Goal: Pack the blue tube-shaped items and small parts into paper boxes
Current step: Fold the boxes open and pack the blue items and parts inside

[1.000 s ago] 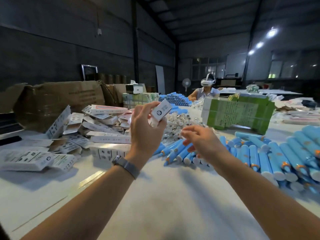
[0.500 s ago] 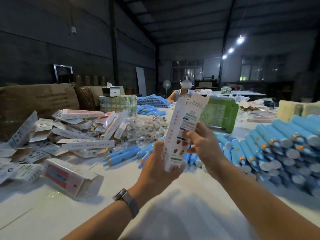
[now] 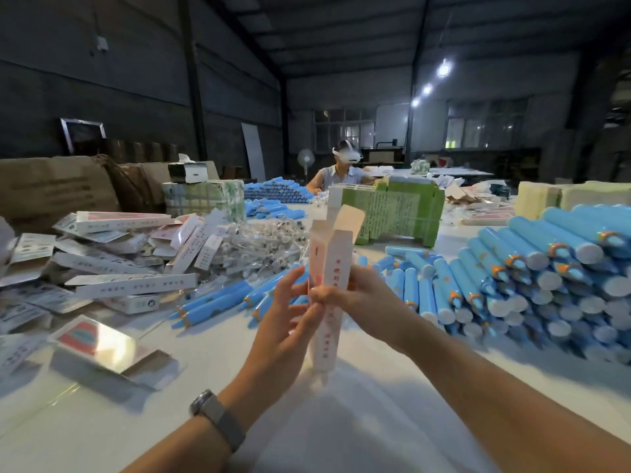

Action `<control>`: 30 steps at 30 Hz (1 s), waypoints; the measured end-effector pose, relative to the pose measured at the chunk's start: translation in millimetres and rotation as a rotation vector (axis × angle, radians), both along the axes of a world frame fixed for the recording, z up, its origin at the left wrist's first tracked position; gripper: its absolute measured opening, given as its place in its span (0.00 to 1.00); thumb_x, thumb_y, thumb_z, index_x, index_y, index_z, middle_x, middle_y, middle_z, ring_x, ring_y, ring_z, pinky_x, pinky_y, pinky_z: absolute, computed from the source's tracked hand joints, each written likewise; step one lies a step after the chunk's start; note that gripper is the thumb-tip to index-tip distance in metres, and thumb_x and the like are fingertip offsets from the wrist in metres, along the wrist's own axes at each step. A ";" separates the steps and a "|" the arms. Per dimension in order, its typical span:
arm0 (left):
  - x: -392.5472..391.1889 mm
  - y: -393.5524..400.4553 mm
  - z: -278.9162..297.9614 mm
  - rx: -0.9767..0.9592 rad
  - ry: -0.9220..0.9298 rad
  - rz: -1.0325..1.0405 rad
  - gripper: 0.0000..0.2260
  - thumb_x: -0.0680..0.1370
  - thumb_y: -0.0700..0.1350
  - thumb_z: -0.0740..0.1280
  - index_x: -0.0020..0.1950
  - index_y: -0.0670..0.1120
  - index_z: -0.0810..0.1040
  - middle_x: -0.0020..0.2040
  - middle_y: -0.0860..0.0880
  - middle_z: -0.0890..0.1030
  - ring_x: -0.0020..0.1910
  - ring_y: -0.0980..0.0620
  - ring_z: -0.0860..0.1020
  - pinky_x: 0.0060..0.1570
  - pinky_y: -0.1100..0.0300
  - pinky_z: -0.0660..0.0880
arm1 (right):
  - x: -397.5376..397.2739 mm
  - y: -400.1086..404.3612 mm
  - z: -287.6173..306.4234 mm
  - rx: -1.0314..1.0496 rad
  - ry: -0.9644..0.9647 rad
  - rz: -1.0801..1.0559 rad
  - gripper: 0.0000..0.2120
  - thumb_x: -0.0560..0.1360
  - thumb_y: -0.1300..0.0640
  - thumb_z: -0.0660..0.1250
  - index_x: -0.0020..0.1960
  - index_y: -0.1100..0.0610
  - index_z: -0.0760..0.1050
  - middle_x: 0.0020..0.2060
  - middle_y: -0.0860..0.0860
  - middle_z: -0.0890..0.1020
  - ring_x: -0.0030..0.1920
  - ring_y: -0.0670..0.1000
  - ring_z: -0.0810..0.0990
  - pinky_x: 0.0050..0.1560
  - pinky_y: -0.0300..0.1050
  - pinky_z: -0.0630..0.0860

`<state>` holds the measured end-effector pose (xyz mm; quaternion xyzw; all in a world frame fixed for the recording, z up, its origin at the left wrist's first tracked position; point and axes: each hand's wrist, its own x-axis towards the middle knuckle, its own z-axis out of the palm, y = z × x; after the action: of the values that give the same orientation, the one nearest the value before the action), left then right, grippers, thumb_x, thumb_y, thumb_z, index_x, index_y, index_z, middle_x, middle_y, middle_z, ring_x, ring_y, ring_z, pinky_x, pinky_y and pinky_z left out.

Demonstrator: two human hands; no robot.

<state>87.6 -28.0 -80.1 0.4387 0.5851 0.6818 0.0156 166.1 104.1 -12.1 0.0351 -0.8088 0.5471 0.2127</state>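
Note:
A long white paper box [image 3: 333, 268] with red print stands upright in front of me, its top flaps open and its lower end near the white table [image 3: 102, 421]. My right hand [image 3: 362, 302] grips it at mid-height from the right. My left hand [image 3: 283, 322] touches its left side with straight, spread fingers. Blue tubes [image 3: 532, 278] lie stacked to the right, and loose blue tubes [image 3: 215, 302] lie behind my hands. A heap of small parts in clear bags [image 3: 263, 240] sits beyond them.
Flat and folded white boxes [image 3: 119, 268] pile up at the left, one box [image 3: 99, 346] lying close by. A green bundle of cartons [image 3: 392, 213] stands at centre back. Brown cardboard cartons [image 3: 58, 189] line the far left. Another person [image 3: 341, 169] with a headset works across the table.
The box has been opened from a flat sleeve into a square tube and lowered. My left hand has shifted from gripping its lower end to touching its side. The view has panned left.

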 end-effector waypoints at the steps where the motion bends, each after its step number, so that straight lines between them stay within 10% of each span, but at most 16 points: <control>1: -1.2 -1.9 -0.1 -0.018 0.016 -0.006 0.28 0.74 0.61 0.69 0.73 0.61 0.68 0.64 0.49 0.79 0.59 0.45 0.81 0.59 0.42 0.77 | 0.0 1.0 -1.4 0.003 -0.021 0.044 0.10 0.77 0.67 0.67 0.57 0.66 0.77 0.51 0.58 0.84 0.54 0.55 0.84 0.58 0.50 0.79; 6: -6.8 -9.1 3.5 -0.051 0.087 0.101 0.30 0.68 0.59 0.74 0.68 0.58 0.73 0.49 0.58 0.77 0.48 0.54 0.79 0.45 0.61 0.79 | 6.1 13.2 7.2 0.131 -0.209 0.185 0.10 0.76 0.51 0.69 0.56 0.47 0.81 0.48 0.46 0.85 0.48 0.43 0.81 0.49 0.41 0.75; 11: -3.2 -13.7 6.1 -0.049 -0.025 0.108 0.24 0.66 0.53 0.75 0.59 0.53 0.71 0.51 0.57 0.81 0.53 0.57 0.80 0.49 0.58 0.80 | 9.7 38.7 16.3 0.205 -0.278 0.096 0.13 0.79 0.50 0.66 0.62 0.44 0.78 0.54 0.45 0.84 0.52 0.48 0.83 0.44 0.39 0.76; 18: -8.8 1.5 3.8 -0.014 -0.160 0.208 0.23 0.69 0.35 0.79 0.53 0.54 0.71 0.42 0.58 0.84 0.42 0.56 0.83 0.45 0.51 0.80 | 4.5 73.7 11.0 1.182 -0.604 -0.380 0.26 0.74 0.53 0.65 0.71 0.41 0.69 0.68 0.48 0.71 0.68 0.54 0.68 0.63 0.50 0.70; 26: -1.3 -1.0 3.0 -0.120 -0.032 0.147 0.21 0.73 0.40 0.76 0.50 0.66 0.73 0.44 0.65 0.82 0.42 0.64 0.81 0.36 0.71 0.76 | -1.9 85.1 -12.8 1.181 -0.449 -0.537 0.12 0.73 0.54 0.66 0.54 0.43 0.78 0.53 0.44 0.78 0.59 0.51 0.75 0.47 0.44 0.69; 30: -9.9 -4.8 4.8 -0.100 -0.056 0.239 0.22 0.72 0.42 0.78 0.50 0.65 0.73 0.45 0.66 0.82 0.43 0.63 0.81 0.42 0.63 0.78 | -2.2 89.2 -24.4 1.267 -0.421 -0.536 0.11 0.75 0.53 0.65 0.56 0.44 0.79 0.57 0.44 0.74 0.59 0.52 0.70 0.45 0.46 0.69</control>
<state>77.7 -32.8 -75.3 0.3455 0.6657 0.6609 -0.0278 163.9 193.3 -36.5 -0.1540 -0.9755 -0.1034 0.1180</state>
